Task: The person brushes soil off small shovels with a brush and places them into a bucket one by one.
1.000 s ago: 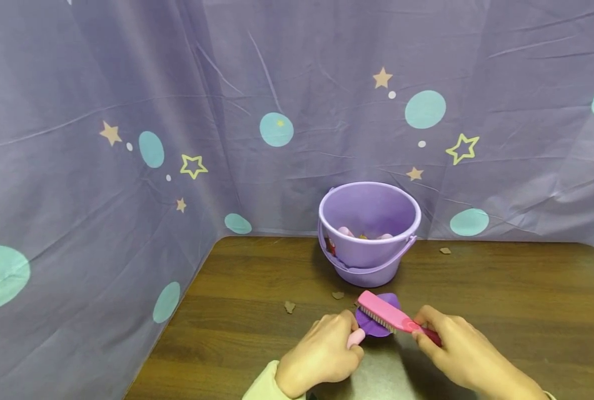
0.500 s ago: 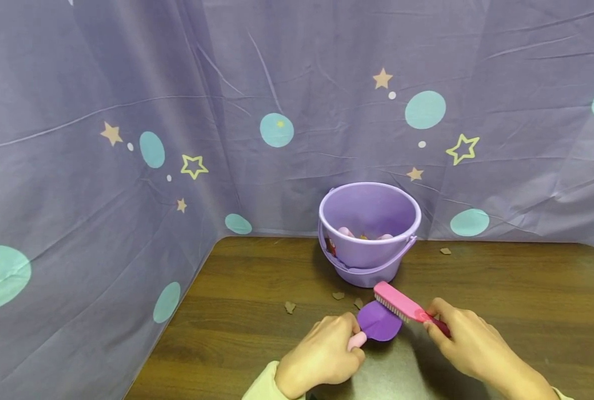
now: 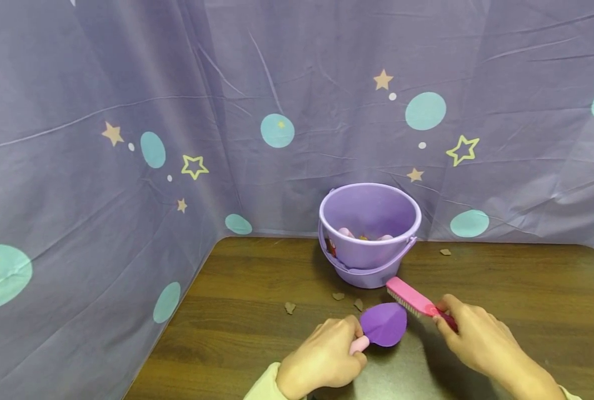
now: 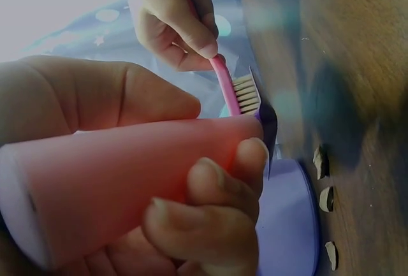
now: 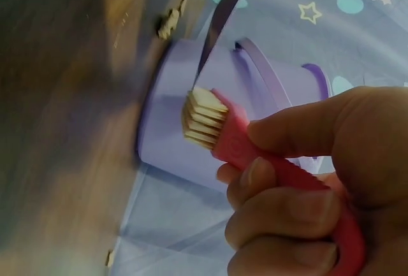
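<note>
My left hand (image 3: 324,353) grips the pink handle (image 4: 134,180) of a small toy shovel whose purple blade (image 3: 384,325) points up and to the right, above the table. In my right hand (image 3: 482,336) is a pink brush (image 3: 410,297), held by its darker handle, with pale bristles (image 5: 204,120) facing down. The bristles are at the blade's far right edge in the head view. No scraps show on the blade's visible face. Behind both tools stands a light purple bucket (image 3: 367,258) with pink and yellow things inside, mostly hidden by its wall.
Brown leaf-like scraps lie on the wooden table (image 3: 246,283): one at the left (image 3: 290,307), one in front of the bucket (image 3: 338,296), one near the blade (image 3: 359,304), and one at the back right (image 3: 445,251). A purple patterned curtain (image 3: 297,166) hangs behind and to the left.
The brush has moved right and slightly away across the blade to its right edge. The shovel has shifted a little right and tilted, baring the scrap beside it. The bucket stays put.
</note>
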`<action>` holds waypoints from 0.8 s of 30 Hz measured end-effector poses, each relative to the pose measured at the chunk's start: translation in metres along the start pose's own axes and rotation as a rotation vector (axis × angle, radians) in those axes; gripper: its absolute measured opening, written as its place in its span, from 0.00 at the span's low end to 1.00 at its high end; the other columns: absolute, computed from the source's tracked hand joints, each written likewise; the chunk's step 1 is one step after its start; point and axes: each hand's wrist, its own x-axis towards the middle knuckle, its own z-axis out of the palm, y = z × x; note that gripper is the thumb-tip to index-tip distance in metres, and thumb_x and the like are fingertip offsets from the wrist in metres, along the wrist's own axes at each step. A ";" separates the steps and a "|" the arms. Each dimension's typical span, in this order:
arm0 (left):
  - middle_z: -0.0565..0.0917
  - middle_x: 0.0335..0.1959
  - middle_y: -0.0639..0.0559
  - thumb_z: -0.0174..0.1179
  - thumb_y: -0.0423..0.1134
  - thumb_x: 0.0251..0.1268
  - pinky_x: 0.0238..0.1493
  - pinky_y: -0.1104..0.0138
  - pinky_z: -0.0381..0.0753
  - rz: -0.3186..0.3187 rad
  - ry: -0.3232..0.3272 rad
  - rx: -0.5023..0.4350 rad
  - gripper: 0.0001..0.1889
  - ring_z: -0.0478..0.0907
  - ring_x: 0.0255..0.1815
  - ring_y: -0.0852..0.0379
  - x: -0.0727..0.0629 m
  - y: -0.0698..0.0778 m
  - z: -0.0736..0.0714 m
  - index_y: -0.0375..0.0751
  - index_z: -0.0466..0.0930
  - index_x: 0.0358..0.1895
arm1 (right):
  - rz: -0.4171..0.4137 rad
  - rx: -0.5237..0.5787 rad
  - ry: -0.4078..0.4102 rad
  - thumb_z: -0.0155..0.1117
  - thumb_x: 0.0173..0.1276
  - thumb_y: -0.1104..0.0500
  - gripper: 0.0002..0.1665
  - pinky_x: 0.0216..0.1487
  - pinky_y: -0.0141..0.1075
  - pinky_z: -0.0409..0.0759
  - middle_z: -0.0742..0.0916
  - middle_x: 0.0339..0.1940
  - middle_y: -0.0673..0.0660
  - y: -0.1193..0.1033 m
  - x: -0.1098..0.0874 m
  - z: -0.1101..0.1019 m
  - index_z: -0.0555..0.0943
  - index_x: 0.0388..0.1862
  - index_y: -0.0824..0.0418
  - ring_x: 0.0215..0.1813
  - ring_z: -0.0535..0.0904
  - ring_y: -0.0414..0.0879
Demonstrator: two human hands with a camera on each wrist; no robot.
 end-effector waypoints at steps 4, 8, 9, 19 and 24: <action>0.71 0.22 0.62 0.63 0.36 0.44 0.28 0.70 0.71 0.002 0.008 -0.016 0.10 0.69 0.24 0.65 0.000 0.000 0.001 0.50 0.75 0.32 | 0.025 -0.004 0.005 0.62 0.63 0.55 0.06 0.21 0.41 0.62 0.71 0.18 0.45 0.004 0.001 -0.006 0.78 0.39 0.52 0.24 0.67 0.45; 0.72 0.22 0.62 0.62 0.36 0.43 0.27 0.70 0.70 0.008 0.026 -0.028 0.11 0.69 0.24 0.64 0.000 -0.001 0.000 0.50 0.75 0.32 | 0.043 0.003 0.015 0.61 0.64 0.54 0.07 0.22 0.41 0.63 0.73 0.19 0.45 0.007 0.001 -0.011 0.79 0.40 0.52 0.25 0.68 0.45; 0.72 0.22 0.62 0.62 0.36 0.42 0.27 0.70 0.70 0.013 0.031 -0.029 0.11 0.69 0.24 0.64 0.000 -0.001 0.000 0.50 0.75 0.32 | 0.045 0.004 0.017 0.61 0.64 0.54 0.07 0.22 0.42 0.63 0.73 0.19 0.45 0.007 0.001 -0.012 0.79 0.41 0.52 0.25 0.69 0.45; 0.73 0.23 0.63 0.59 0.35 0.42 0.26 0.71 0.70 0.034 0.030 -0.065 0.11 0.70 0.24 0.64 0.001 0.001 -0.004 0.50 0.75 0.33 | 0.060 0.015 0.006 0.64 0.62 0.52 0.09 0.22 0.40 0.61 0.71 0.17 0.46 0.007 0.000 -0.019 0.78 0.40 0.51 0.24 0.67 0.45; 0.73 0.21 0.62 0.57 0.34 0.44 0.24 0.71 0.69 0.031 0.031 -0.116 0.10 0.69 0.22 0.64 0.001 0.000 -0.004 0.49 0.76 0.33 | 0.052 0.021 0.032 0.66 0.60 0.51 0.09 0.21 0.40 0.60 0.70 0.16 0.46 0.006 -0.001 -0.022 0.77 0.37 0.49 0.23 0.66 0.44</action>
